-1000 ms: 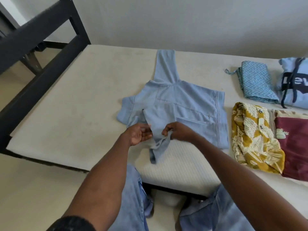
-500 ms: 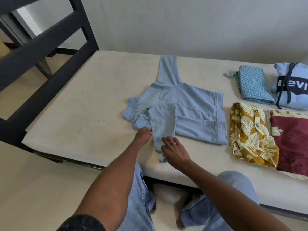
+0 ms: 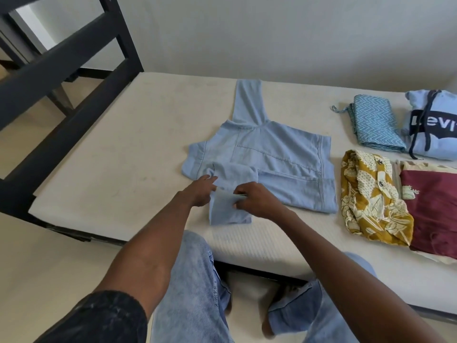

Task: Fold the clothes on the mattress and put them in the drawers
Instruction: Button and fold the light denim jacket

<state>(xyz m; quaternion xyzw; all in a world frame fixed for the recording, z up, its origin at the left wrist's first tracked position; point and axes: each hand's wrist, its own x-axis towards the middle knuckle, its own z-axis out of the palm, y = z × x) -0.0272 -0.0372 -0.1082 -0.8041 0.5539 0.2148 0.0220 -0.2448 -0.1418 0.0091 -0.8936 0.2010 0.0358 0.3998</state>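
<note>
You are kneeling at the near edge of the mattress (image 3: 103, 154), where the light blue hoodie (image 3: 272, 164) is lying flat near the middle, its hood pointing toward the wall. Your right hand (image 3: 257, 199) is pinching the end of the sleeve (image 3: 227, 211) folded toward you, while your left hand (image 3: 201, 191) is resting on that sleeve with fingers extended. Folded clothes (image 3: 376, 194) are lying to the right.

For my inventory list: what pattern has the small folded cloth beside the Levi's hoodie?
A blue and white zigzag pattern on the folded cloth, shown in the head view.
</note>
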